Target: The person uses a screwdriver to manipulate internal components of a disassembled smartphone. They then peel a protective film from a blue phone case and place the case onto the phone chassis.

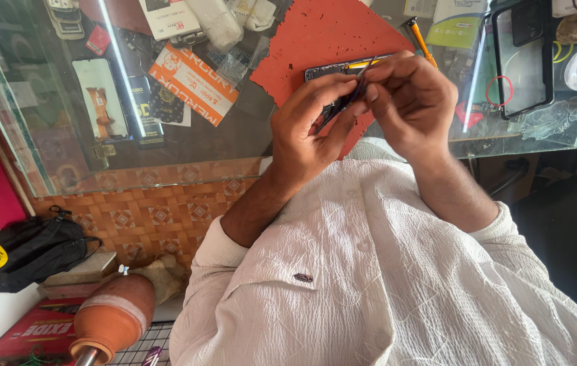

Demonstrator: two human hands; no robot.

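- My left hand (pixel 312 129) and right hand (pixel 410 102) meet above the glass surface (pixel 248 129), both sets of fingers pinched onto a thin dark strip (pixel 349 98) that runs slantwise between them.
- The left fingers (pixel 332 85) grasp the strip's lower stretch; the right fingers (pixel 376 74) clench its upper end, thumb and forefinger pressed tight. Neither hand is released.
- Just beyond the fingertips lies an opened phone body (pixel 336 68), its dark frame and a yellow part showing, resting on a red mat (pixel 315 34). Much of it is hidden behind my hands.
- The strip appears lifted clear of the phone at its upper end; whether its lower end is attached to the frame I cannot tell, since my left hand covers that spot.
- Judged from this, the phone is already open and the work is somewhere in the middle: one slim part is in hand, and the body shows no sign of being closed up.
- Past the right fingers, a yellow-handled tool (pixel 420 37) lies untouched on the surface, and further right a black phone case (pixel 522 57) with a red rubber band (pixel 502 90) beside it.
- To the left of the left fingers, an orange printed packet (pixel 193 83) and a phone (pixel 102 98) show through the glass.
- Below my wrists is my white textured shirt (pixel 383 285); a clay pot (pixel 112 318) and a black bag (pixel 34 251) sit at floor level.
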